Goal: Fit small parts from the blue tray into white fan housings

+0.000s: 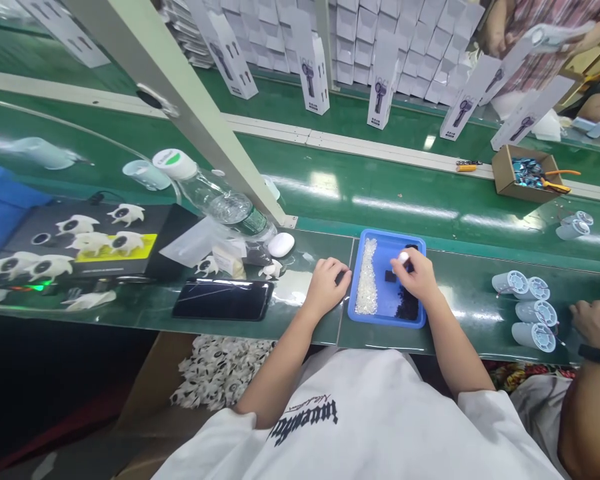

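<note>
A shallow blue tray (387,322) lies on the green bench. Small clear pieces (367,283) fill a strip along its left side, and small black pieces (408,303) lie along its right. Over the tray, my right hand (419,275) pinches a small white-ended piece (404,257). A small dark block (391,276) shows just below those fingertips; whether it is joined to the white-ended piece I cannot tell. My left hand (326,288) rests by the tray's left edge, fingers curled toward the thumb. Anything between them is too small to make out.
Left are a black phone (223,300), a plastic bottle (230,207), a white mouse (281,245) and white shells (125,241) on a black box. Blue-white cylinders (533,333) stand right, near another person's hand (597,323). A metal post (205,113) rises behind.
</note>
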{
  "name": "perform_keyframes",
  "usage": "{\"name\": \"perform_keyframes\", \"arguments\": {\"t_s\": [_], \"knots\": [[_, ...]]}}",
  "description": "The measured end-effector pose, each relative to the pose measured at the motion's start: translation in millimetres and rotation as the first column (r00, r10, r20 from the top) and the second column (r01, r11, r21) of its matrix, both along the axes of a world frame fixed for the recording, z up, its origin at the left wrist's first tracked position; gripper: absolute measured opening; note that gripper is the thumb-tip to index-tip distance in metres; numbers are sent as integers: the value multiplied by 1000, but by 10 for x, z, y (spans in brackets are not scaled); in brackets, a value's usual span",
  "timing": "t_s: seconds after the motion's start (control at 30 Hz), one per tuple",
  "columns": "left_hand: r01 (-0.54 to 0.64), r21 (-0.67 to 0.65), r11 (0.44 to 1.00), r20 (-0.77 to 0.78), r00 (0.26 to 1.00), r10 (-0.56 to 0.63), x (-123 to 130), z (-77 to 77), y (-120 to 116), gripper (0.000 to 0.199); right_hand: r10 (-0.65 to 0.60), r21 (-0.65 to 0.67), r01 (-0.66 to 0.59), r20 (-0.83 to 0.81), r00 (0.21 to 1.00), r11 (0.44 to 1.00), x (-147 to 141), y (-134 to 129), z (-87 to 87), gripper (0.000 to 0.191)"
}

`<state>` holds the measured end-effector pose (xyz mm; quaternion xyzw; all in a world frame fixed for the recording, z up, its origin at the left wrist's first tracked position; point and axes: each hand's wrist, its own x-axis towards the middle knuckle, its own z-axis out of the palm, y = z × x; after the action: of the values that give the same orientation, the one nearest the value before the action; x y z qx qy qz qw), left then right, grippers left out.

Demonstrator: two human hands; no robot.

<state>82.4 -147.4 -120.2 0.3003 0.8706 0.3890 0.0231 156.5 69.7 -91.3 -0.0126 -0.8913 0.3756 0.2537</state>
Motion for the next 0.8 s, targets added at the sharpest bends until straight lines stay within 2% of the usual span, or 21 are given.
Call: {"name": "perform_keyframes", "arguments": {"t_s": [0.1,0.17,0.27,0.37,0.4,0.43,0.47,0.53,0.57,0.7,0.8], "knots": [[-9,-21,1000,13,1000,10,-16,-12,4,19,111,-4,-111,51,993,994,-33,-26,10,20],[-5,-29,1000,13,1000,5,-28,-18,3,20,123,-21,-122,37,992,992,-38,-39,13,19],[13,-38,999,-3,1000,-14,-45,-24,-10,23,74,-93,-74,-3,997,993,-16,-63,13,19],[28,-68,997,13,1000,-27,-88,-42,-42,24,-45,-303,26,-57,997,953,-19,-100,-1,21],[38,-79,996,19,999,-36,-110,-52,-55,25,-92,-411,58,-62,994,910,-37,-107,-10,21],[39,-88,995,25,999,-37,-136,-64,-69,25,-138,-540,88,-52,989,837,-63,-108,-22,22],[45,-96,994,31,999,-42,-162,-76,-81,26,-179,-681,108,-35,983,724,-97,-100,-35,24],[50,-103,993,34,998,-46,-210,-99,-104,28,-268,-904,96,-21,963,417,-172,-45,-66,32],[51,-100,994,30,998,-48,-229,-109,-113,29,-306,-934,88,-24,952,347,-208,2,-82,34],[48,-88,995,18,999,-46,-289,-132,-139,30,-434,-980,65,-24,900,188,-288,270,-153,35],[50,-106,993,20,999,-48,-346,-138,-144,30,-494,-993,52,-6,870,103,-289,447,-196,36]]}}
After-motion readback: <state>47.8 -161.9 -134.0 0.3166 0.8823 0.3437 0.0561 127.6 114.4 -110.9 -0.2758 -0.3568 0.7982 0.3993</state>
